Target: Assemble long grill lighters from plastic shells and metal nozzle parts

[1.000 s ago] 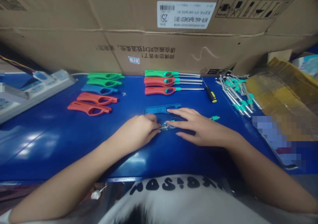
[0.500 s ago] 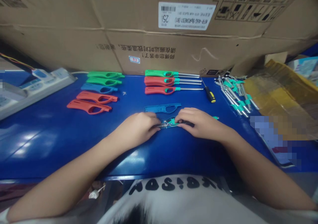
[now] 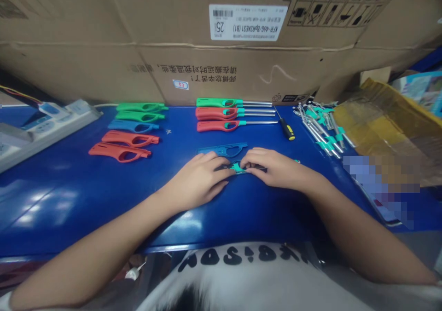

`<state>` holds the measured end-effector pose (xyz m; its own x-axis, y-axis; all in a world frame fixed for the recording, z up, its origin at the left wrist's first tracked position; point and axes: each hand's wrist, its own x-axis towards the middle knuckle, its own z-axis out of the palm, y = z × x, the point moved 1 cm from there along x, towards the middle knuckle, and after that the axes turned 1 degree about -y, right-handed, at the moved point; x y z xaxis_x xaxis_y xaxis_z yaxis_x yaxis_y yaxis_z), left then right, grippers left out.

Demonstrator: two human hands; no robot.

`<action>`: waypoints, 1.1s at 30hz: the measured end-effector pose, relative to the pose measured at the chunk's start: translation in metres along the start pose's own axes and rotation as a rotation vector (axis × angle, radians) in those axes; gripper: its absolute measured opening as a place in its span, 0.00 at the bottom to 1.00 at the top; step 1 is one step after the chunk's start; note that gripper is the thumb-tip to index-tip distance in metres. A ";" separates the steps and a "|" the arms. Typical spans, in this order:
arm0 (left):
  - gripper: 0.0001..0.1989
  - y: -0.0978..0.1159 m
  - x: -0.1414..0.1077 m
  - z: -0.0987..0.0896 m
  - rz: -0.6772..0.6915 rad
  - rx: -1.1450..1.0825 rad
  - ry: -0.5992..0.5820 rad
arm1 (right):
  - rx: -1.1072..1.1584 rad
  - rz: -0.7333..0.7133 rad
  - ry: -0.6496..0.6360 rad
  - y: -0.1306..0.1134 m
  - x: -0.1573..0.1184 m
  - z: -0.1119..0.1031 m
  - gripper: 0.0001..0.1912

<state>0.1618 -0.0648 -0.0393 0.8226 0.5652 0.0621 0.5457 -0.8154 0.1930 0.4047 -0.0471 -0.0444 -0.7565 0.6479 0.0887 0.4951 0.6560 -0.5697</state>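
Both hands meet over a partly hidden lighter assembly [image 3: 236, 167] with a teal-green inner piece, low on the blue table. My left hand [image 3: 203, 175] covers its left end, fingers closed down on it. The fingers of my right hand [image 3: 265, 166] pinch its right end; a small teal tip shows beyond that hand. Just behind them lies a blue lighter handle shell [image 3: 224, 149], its inner side up. Farther back are assembled lighters, one green [image 3: 212, 102] and two red [image 3: 214, 125], with metal tubes pointing right.
Several handle shells, such as a red one [image 3: 107, 150], lie at left near a white power strip [image 3: 51, 129]. A screwdriver [image 3: 287, 129], a pile of metal tubes [image 3: 321, 127] and a taped yellow-brown package [image 3: 376, 118] are at right. A cardboard box [image 3: 165, 21] walls the back.
My left hand has slid right along the assembly, its fingers now stretched farther over it toward the teal piece. My right hand keeps its pinch. The whole view has shifted slightly.
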 end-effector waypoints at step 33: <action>0.19 -0.026 0.000 -0.008 -0.074 0.036 0.453 | 0.605 0.349 0.486 0.008 0.008 0.001 0.12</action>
<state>0.1460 -0.0429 -0.0360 0.6328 0.6131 0.4729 0.6121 -0.7702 0.1795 0.4026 -0.0373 -0.0491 -0.2666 0.9597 0.0894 0.2475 0.1578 -0.9559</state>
